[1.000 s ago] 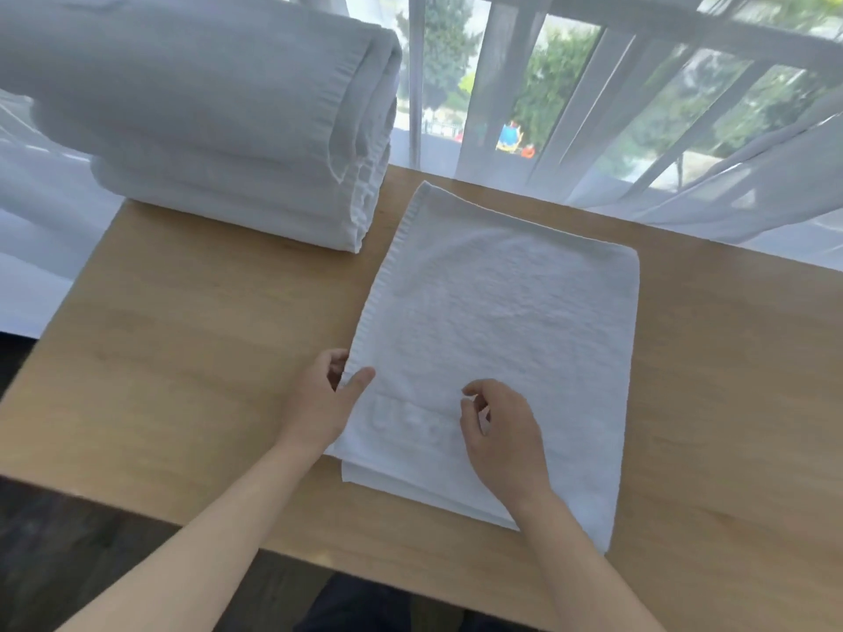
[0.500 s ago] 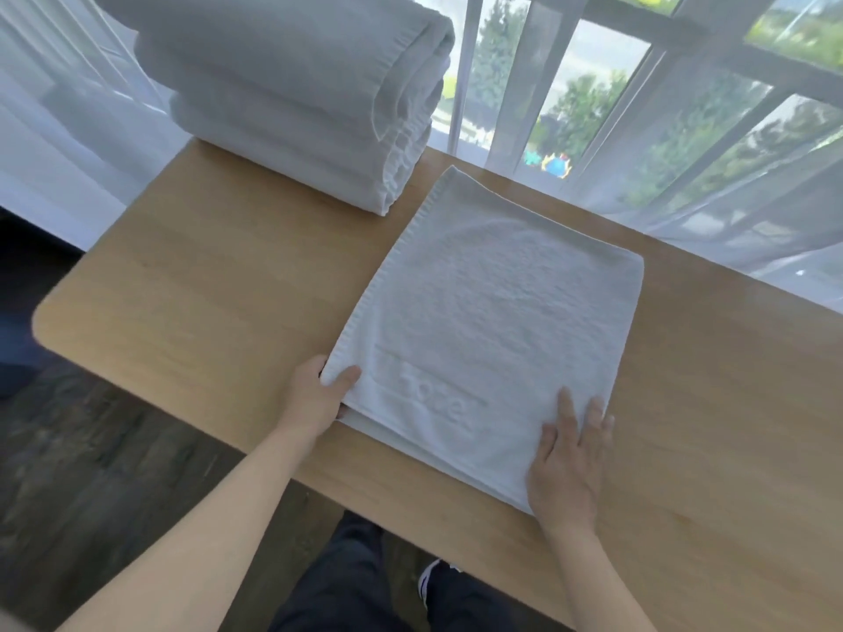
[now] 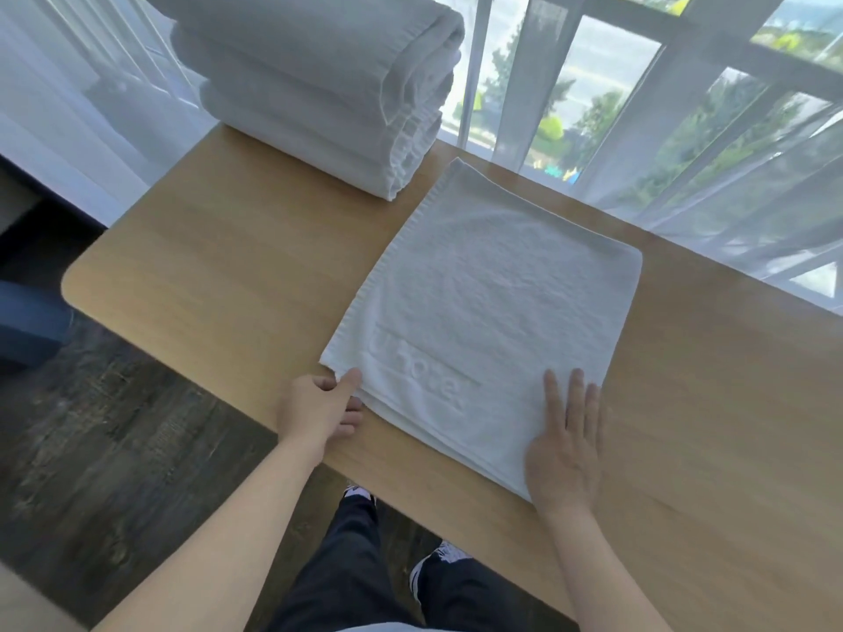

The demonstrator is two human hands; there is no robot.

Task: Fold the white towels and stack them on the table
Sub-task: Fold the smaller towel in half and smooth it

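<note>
A white towel [image 3: 492,312], folded into a flat rectangle with raised lettering near its front, lies on the wooden table [image 3: 219,285]. My left hand [image 3: 319,410] pinches the towel's near left corner, thumb on top and fingers under the edge. My right hand [image 3: 565,444] lies flat on the near right corner with straight fingers pressing down. A stack of folded white towels [image 3: 319,79] sits at the table's far left, a short gap away from the flat towel.
Sheer white curtains [image 3: 730,184] and a window frame run along the table's far side. The table's near edge and rounded left corner border a dark wood floor [image 3: 114,426]. My legs and shoes [image 3: 438,558] stand below the front edge. Bare tabletop lies right of the towel.
My right hand went from pinching the towel's middle to lying flat on its near right corner. My left hand kept hold of the left corner. The camera tilted, shifting the view.
</note>
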